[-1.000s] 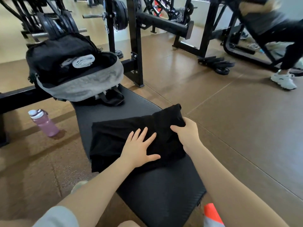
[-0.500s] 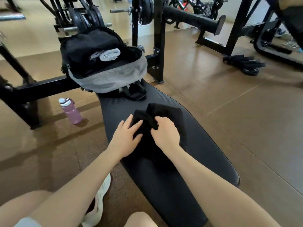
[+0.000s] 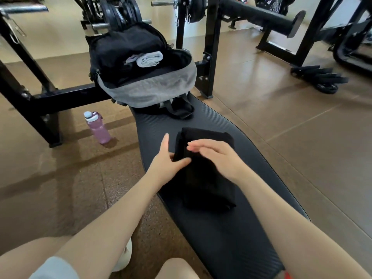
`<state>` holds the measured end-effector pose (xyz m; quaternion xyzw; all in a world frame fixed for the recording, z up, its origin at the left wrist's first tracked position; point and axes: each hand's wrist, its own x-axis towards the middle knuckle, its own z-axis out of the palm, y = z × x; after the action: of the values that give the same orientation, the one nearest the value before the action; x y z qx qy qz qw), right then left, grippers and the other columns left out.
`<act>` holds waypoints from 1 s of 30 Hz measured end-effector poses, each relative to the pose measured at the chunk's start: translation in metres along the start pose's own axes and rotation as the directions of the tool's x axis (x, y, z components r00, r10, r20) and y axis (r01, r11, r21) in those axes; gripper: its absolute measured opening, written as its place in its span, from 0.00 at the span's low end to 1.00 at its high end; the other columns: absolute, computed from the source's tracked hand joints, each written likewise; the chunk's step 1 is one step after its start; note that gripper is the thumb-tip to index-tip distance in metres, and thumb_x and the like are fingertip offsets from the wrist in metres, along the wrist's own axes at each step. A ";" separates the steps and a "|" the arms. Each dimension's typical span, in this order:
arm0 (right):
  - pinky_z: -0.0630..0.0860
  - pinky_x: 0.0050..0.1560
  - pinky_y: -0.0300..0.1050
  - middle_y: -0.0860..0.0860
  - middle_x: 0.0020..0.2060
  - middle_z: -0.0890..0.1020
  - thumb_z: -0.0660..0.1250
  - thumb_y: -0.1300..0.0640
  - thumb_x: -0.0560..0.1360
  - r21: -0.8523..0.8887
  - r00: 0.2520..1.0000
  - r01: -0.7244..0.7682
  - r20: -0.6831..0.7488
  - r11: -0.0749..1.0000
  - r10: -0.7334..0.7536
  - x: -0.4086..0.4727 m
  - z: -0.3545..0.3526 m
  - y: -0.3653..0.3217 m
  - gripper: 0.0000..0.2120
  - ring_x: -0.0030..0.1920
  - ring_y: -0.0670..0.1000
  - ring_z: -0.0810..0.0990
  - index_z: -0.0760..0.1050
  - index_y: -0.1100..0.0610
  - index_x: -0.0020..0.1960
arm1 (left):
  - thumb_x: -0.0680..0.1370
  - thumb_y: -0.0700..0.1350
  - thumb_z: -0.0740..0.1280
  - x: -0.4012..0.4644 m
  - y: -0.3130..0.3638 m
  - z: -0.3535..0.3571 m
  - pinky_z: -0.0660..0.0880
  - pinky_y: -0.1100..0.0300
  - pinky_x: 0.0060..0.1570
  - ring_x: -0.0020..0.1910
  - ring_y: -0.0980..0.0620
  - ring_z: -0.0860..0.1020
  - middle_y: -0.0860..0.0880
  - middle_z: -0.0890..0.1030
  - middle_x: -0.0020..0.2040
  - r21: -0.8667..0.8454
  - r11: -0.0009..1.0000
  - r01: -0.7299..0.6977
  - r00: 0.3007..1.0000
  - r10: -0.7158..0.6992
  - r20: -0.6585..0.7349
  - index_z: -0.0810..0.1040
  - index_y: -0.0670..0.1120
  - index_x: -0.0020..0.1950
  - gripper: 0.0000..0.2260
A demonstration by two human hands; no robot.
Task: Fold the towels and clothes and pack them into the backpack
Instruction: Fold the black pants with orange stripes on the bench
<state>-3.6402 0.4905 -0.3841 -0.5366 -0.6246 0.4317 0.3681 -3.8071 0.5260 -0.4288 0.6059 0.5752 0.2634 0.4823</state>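
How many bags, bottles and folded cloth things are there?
Backpack: 1
Pink water bottle: 1
Folded cloth things: 2, the black garment on the bench and the grey towel in the backpack
Total: 4

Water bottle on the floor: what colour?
Pink-purple water bottle with a white cap, seen in the head view.

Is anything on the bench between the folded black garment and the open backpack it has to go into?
Nothing visible blocks it. The folded black garment lies on the bench, with bare pad between it and the backpack. The backpack's black strap trails onto the pad but sits at its base. A rolled white towel is already inside.
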 end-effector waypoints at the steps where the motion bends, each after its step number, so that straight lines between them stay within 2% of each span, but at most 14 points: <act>1: 0.69 0.67 0.47 0.46 0.55 0.81 0.59 0.64 0.77 -0.034 0.999 0.027 -0.033 0.999 -0.028 -0.002 -0.008 0.009 0.15 0.60 0.43 0.76 0.77 0.52 0.58 | 0.73 0.49 0.70 0.003 0.000 0.002 0.71 0.58 0.56 0.57 0.50 0.77 0.50 0.78 0.59 0.070 0.996 -0.047 0.998 0.044 0.040 0.42 0.59 0.75 0.43; 3: 0.59 0.73 0.47 0.45 0.66 0.73 0.62 0.56 0.76 -0.374 0.992 0.091 -0.050 0.923 -0.118 -0.001 -0.018 0.030 0.18 0.69 0.43 0.65 0.72 0.50 0.65 | 0.74 0.45 0.69 0.007 0.000 0.004 0.69 0.59 0.58 0.61 0.48 0.74 0.48 0.74 0.65 0.183 0.976 -0.116 0.992 0.103 0.078 0.41 0.59 0.75 0.42; 6: 0.39 0.74 0.50 0.46 0.76 0.46 0.53 0.28 0.65 -0.752 0.984 0.157 0.173 0.641 -0.038 0.006 -0.010 0.051 0.44 0.75 0.47 0.40 0.49 0.46 0.76 | 0.74 0.44 0.70 0.018 -0.006 0.001 0.63 0.59 0.66 0.69 0.50 0.67 0.49 0.66 0.72 0.248 0.956 -0.156 0.986 0.137 0.093 0.49 0.54 0.76 0.38; 9: 0.34 0.73 0.56 0.46 0.75 0.35 0.55 0.22 0.59 -0.858 0.971 0.135 0.214 0.496 0.104 0.025 0.000 0.061 0.55 0.74 0.50 0.32 0.35 0.44 0.75 | 0.73 0.44 0.71 0.031 -0.011 -0.005 0.61 0.58 0.69 0.71 0.54 0.63 0.51 0.63 0.74 0.244 0.961 -0.128 0.986 0.096 0.140 0.53 0.51 0.76 0.38; 12: 0.32 0.73 0.56 0.45 0.75 0.36 0.53 0.21 0.59 -0.871 0.964 0.146 0.232 0.469 0.130 0.056 -0.009 0.064 0.54 0.74 0.50 0.33 0.35 0.43 0.74 | 0.74 0.44 0.69 0.041 -0.008 -0.009 0.62 0.60 0.68 0.71 0.52 0.64 0.51 0.63 0.74 0.277 0.953 -0.125 0.988 0.092 0.127 0.51 0.52 0.76 0.37; 15: 0.34 0.72 0.50 0.45 0.76 0.48 0.45 0.27 0.66 -0.787 0.984 0.159 0.176 0.596 -0.029 0.070 -0.019 0.065 0.41 0.75 0.47 0.40 0.50 0.43 0.75 | 0.74 0.45 0.69 0.048 -0.001 -0.013 0.65 0.64 0.58 0.65 0.51 0.71 0.50 0.69 0.70 0.317 0.939 -0.135 0.986 0.094 0.140 0.51 0.55 0.76 0.36; 17: 0.42 0.73 0.50 0.47 0.74 0.59 0.50 0.36 0.74 -0.717 0.974 0.036 -0.130 0.696 -0.185 0.068 -0.021 0.065 0.29 0.75 0.49 0.49 0.65 0.47 0.71 | 0.74 0.48 0.69 0.056 0.008 -0.019 0.66 0.64 0.53 0.56 0.52 0.73 0.48 0.73 0.64 0.304 0.945 -0.121 0.986 0.078 0.150 0.53 0.55 0.76 0.36; 18: 0.46 0.73 0.51 0.49 0.74 0.61 0.55 0.41 0.76 -0.692 0.936 -0.068 -0.293 0.719 -0.194 0.067 -0.020 0.063 0.25 0.75 0.52 0.52 0.67 0.49 0.70 | 0.74 0.50 0.68 0.063 0.011 -0.023 0.67 0.62 0.55 0.56 0.52 0.72 0.48 0.72 0.63 0.297 0.947 -0.122 0.988 0.089 0.123 0.54 0.54 0.75 0.34; 20: 0.55 0.72 0.52 0.52 0.74 0.60 0.64 0.46 0.75 -0.521 0.876 -0.334 -0.478 0.785 0.055 0.073 -0.017 0.062 0.30 0.74 0.55 0.55 0.60 0.52 0.73 | 0.74 0.55 0.67 0.085 0.018 -0.030 0.66 0.56 0.62 0.64 0.49 0.68 0.47 0.69 0.66 0.318 0.935 -0.157 0.987 0.153 0.040 0.59 0.50 0.74 0.32; 22: 0.63 0.69 0.55 0.53 0.72 0.63 0.70 0.44 0.69 -0.260 0.791 -0.538 -0.484 0.802 0.375 0.087 -0.018 0.065 0.39 0.71 0.56 0.61 0.57 0.55 0.73 | 0.73 0.59 0.66 0.109 0.024 -0.032 0.65 0.53 0.65 0.67 0.49 0.66 0.48 0.69 0.67 0.325 0.927 -0.186 0.982 0.182 0.043 0.62 0.49 0.73 0.32; 24: 0.70 0.64 0.57 0.53 0.66 0.71 0.73 0.41 0.64 -0.115 0.747 -0.580 -0.471 0.807 0.470 0.097 -0.024 0.064 0.41 0.66 0.56 0.69 0.61 0.56 0.70 | 0.71 0.62 0.66 0.125 0.029 -0.028 0.66 0.52 0.65 0.67 0.51 0.67 0.50 0.70 0.66 0.341 0.918 -0.200 0.976 0.156 0.154 0.63 0.51 0.72 0.32; 26: 0.70 0.64 0.51 0.49 0.65 0.72 0.74 0.45 0.65 -0.117 0.768 -0.552 -0.457 0.826 0.449 0.109 -0.025 0.064 0.39 0.65 0.52 0.71 0.63 0.54 0.70 | 0.69 0.63 0.68 0.146 0.028 -0.029 0.67 0.51 0.65 0.66 0.51 0.67 0.51 0.71 0.66 0.398 0.886 -0.240 0.954 0.138 0.267 0.65 0.52 0.71 0.33; 28: 0.66 0.64 0.41 0.44 0.64 0.71 0.74 0.51 0.67 -0.240 0.867 -0.447 -0.355 0.862 0.350 0.119 -0.016 0.056 0.35 0.64 0.45 0.69 0.64 0.51 0.70 | 0.67 0.61 0.71 0.163 0.029 -0.038 0.69 0.52 0.62 0.62 0.51 0.70 0.51 0.72 0.63 0.428 0.861 -0.273 0.928 0.119 0.353 0.66 0.53 0.70 0.35; 30: 0.66 0.64 0.39 0.42 0.62 0.73 0.74 0.55 0.68 -0.338 0.948 -0.304 -0.196 0.891 0.249 0.134 -0.007 0.044 0.31 0.63 0.42 0.70 0.67 0.49 0.68 | 0.65 0.59 0.73 0.173 0.032 -0.051 0.72 0.55 0.58 0.57 0.52 0.73 0.52 0.74 0.59 0.437 0.858 -0.270 0.901 0.065 0.430 0.67 0.52 0.69 0.34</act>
<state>-3.6392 0.6259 -0.4233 -0.7093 -0.5817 0.3159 0.2421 -3.8033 0.7092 -0.4208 0.7969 0.4555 0.0226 0.3962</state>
